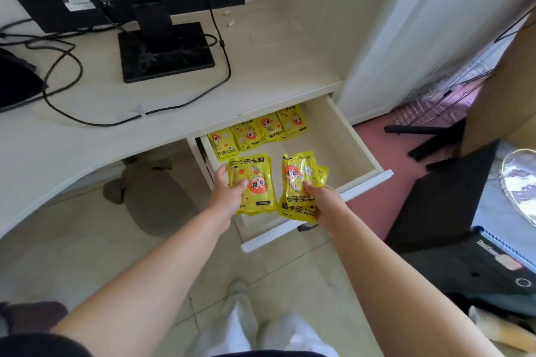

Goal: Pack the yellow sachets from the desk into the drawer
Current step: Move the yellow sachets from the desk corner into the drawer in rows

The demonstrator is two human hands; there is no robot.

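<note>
Head view: two stacks of yellow sachets are held over the front of the open drawer [356, 142], each with its long axis running away from the person. The left stack [253, 180] is gripped at its near left edge by the left hand [227, 194], its printed title at the far end and upside down, while the right stack [298, 180] is pinched by the right hand [322, 201], title nearest and upright. An overlapping row of sachets [255, 132] is lodged at the drawer's back left, partly under the desk [145, 101] edge.
</note>
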